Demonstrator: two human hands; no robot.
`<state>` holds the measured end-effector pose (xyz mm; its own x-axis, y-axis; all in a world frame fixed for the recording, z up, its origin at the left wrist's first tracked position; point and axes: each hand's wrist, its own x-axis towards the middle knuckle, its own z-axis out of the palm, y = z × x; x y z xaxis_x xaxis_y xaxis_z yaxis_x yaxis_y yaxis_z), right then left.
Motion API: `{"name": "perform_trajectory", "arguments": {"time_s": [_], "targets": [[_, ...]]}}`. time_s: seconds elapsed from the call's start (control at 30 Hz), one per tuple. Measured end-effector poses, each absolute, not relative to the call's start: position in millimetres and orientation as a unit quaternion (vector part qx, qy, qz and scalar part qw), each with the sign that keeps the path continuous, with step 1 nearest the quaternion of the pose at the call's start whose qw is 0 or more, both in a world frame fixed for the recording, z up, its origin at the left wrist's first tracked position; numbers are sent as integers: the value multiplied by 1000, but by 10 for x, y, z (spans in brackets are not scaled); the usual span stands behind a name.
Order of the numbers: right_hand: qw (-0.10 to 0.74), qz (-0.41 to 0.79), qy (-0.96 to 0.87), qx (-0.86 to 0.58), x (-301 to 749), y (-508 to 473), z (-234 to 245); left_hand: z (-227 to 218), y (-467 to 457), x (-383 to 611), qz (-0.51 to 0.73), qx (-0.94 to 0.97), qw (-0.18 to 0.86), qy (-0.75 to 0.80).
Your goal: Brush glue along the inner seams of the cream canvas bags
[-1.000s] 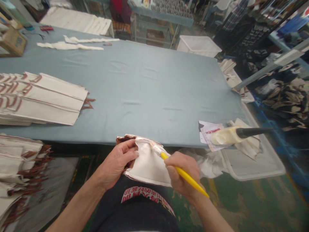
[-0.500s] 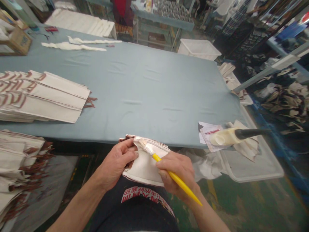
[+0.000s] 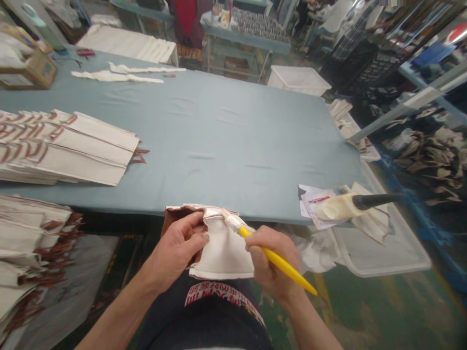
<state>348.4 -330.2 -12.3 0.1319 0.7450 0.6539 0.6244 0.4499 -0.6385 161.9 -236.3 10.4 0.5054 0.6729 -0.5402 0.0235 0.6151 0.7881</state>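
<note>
My left hand [image 3: 178, 250] pinches the left side of a cream fabric piece [image 3: 223, 250] with a brown inner flap, held over my lap at the table's front edge. A yellow-handled brush [image 3: 277, 262] is gripped in my right hand [image 3: 272, 265]. Its white bristle tip [image 3: 233, 222] touches the top fold of the fabric. Both hands are closed.
The blue-covered table [image 3: 219, 141] carries fanned cream bags with brown handles [image 3: 65, 146] at left. A glue bottle with a black nozzle [image 3: 350, 204] lies on papers at the right edge above a white tray [image 3: 383, 248]. More bags [image 3: 25, 243] are stacked at lower left.
The brush tip slid from the right part of the fabric's top fold leftwards, then back right a little. The left hand kept its hold; the fabric's brown flap shows more at left.
</note>
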Motion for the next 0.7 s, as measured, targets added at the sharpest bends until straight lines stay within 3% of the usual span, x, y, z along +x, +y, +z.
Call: {"name": "perform_trajectory", "arguments": {"time_s": [0.33, 0.47, 0.7], "targets": [[606, 115, -659, -431, 3254, -3198, 25, 172, -2479, 1672, 218, 452, 750, 431], [651, 68, -587, -477, 3338, -3244, -51, 134, -2485, 1659, 224, 435, 773, 404], [550, -43, -531, -643, 3742, -3222, -374, 104, -2497, 1661, 233, 386, 811, 373]]}}
